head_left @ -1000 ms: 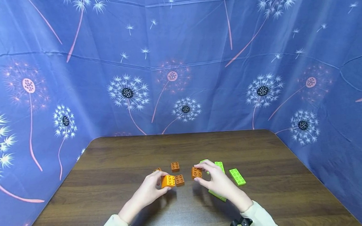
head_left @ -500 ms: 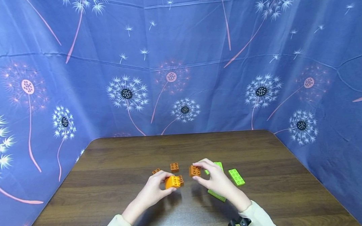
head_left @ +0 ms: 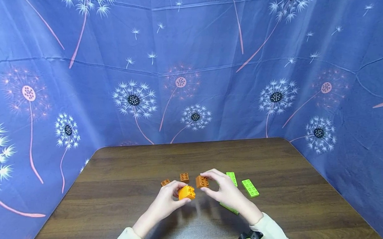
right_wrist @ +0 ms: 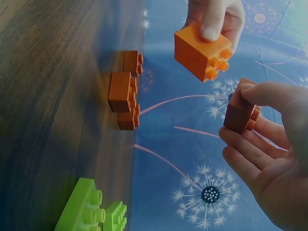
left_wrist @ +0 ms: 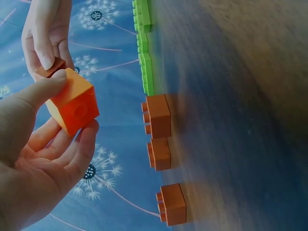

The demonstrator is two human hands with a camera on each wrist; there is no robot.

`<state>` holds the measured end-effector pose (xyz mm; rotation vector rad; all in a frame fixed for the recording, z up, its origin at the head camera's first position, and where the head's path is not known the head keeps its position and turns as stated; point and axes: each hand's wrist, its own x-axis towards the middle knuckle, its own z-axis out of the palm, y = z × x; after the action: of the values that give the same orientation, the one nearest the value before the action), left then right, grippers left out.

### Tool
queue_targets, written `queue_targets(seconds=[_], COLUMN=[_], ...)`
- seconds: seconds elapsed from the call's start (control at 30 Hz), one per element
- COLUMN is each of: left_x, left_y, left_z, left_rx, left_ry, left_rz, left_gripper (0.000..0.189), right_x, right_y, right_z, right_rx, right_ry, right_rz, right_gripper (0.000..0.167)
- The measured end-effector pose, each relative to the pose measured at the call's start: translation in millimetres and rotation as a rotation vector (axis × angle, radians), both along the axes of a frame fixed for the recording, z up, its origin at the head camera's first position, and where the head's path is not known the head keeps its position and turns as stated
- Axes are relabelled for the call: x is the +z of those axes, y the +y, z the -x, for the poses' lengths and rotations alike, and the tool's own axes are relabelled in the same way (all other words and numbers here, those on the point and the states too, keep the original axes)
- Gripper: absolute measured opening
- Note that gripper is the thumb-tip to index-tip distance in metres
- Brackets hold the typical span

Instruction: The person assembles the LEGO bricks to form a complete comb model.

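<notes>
My left hand (head_left: 163, 203) grips a bright orange toy brick (head_left: 185, 193) between thumb and fingers, held above the table and tilted. In the right wrist view, the studs of this orange brick (right_wrist: 202, 52) point toward the other brick. My right hand (head_left: 228, 191) pinches a brown brick (head_left: 201, 181) by its edges, also off the table. A narrow gap separates the two bricks in the head view. From the right wrist, the brown brick (right_wrist: 238, 108) shows its studs turned toward my right palm.
Loose brown bricks lie behind my left hand, among them a left brick (head_left: 165, 182) and a back brick (head_left: 184, 177); a third brown brick (left_wrist: 159, 116) shows in the left wrist view. Several green bricks, one a flat green brick (head_left: 250, 188), lie around my right hand.
The orange brick has moved right in my left hand and turned its studs rightward. My right hand has shifted slightly left with the brown brick, so the gap has narrowed.
</notes>
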<state>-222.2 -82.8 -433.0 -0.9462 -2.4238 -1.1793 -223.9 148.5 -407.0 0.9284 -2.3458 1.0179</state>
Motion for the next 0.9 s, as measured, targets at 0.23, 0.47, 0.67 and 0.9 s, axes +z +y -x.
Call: queue_targets(seconds=[0.23,0.47,0.67,0.9], left_x=[-1.1,0.2,2.3,3.1], left_y=[3.1,5.8,7.8,8.9], left_z=[0.9,0.8,-0.2,-0.4], left_rx=[-0.003,0.007,0.021,0.026], left_ry=[0.053,0.074,0.043,0.053], left_rz=[-0.033,-0.041,-0.043,-0.051], left_gripper=[0.035,0.036,0.038,0.037], right_x=[-5.0,-3.1,-0.1,1.7], right_y=[-1.7,-3.0,-4.5,-4.5], right_z=[2.2,1.6,-0.8,-3.4], right_rx=[0.011,0.038,0.063,0.067], right_ry=[0.015,0.005,0.015,-0.017], right_rz=[-0.014,-0.026,-0.038,-0.048], right_gripper=[0.038,0.037,0.036,0.036])
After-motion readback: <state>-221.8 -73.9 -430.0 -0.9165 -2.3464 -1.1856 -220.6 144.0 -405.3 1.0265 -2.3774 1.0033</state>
